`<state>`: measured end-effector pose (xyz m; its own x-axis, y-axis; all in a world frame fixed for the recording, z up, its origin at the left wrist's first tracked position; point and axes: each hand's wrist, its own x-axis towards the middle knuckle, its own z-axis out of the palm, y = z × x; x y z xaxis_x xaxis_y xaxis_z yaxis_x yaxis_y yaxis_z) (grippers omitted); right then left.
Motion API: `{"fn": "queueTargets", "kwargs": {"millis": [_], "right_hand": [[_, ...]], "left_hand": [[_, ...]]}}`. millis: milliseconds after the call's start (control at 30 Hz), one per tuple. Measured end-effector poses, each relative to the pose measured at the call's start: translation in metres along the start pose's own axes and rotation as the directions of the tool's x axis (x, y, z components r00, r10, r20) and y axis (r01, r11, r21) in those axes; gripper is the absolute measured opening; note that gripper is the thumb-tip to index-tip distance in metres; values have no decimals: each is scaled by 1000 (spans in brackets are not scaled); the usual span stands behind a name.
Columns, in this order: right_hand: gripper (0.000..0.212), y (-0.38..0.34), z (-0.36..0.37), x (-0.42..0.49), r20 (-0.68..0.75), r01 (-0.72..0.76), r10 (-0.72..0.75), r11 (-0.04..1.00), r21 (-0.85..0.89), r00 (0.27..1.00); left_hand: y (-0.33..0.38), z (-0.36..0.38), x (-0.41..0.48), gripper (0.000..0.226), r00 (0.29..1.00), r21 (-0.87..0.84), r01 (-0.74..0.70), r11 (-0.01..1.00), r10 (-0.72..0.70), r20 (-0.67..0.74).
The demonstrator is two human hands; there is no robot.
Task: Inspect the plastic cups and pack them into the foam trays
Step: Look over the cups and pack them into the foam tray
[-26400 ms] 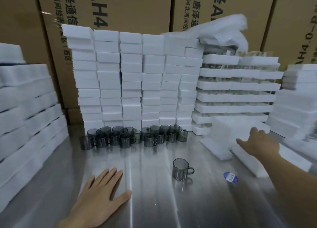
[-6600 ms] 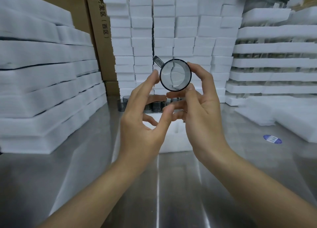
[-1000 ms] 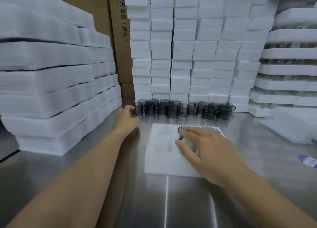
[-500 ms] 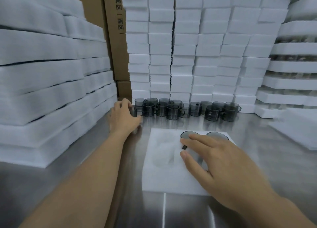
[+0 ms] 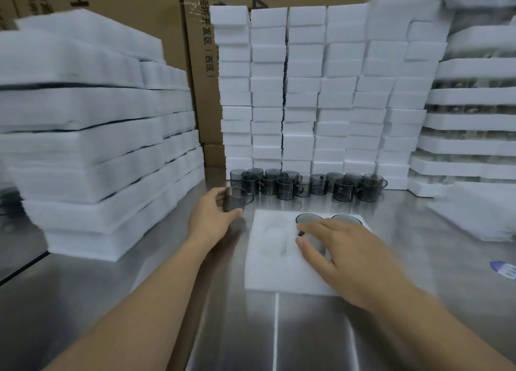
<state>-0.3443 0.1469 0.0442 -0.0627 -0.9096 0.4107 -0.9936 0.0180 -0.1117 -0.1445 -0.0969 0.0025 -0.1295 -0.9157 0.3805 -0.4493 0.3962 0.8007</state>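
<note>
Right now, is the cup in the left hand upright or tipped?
Upright: cup rim faces up, handle sideways; left hand grips it.

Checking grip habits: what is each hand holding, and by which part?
The left hand grips a grey cup by its side wall. The right hand holds nothing; it rests on the foam tray.

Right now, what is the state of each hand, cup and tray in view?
left hand: grips the loose cup.
loose cup: upright, beside the foam tray, unpacked.
right hand: fingers straight, resting on the foam tray.
foam tray: flat on the table, partly filled.
seated cups: two, in far pockets.
row of cups: upright, unpacked.
</note>
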Motion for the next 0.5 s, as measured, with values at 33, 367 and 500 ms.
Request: {"fn": "queueTargets", "kwargs": {"millis": [33,367,500], "right_hand": [[62,0,-1,-1,3,-5,5,1000,9,1000],[49,-2,-1,-2,9,-25,25,999,32,1000],[53,-2,0,-1,1,-23,23,999,49,1000]], "left_hand": [[7,0,-10,67,997,16,-62,998,62,-37],[139,-3,-71,61,714,-101,-658,747,574,-400],[162,-4,-83,61,680,-156,-705,692,596,-427]]}}
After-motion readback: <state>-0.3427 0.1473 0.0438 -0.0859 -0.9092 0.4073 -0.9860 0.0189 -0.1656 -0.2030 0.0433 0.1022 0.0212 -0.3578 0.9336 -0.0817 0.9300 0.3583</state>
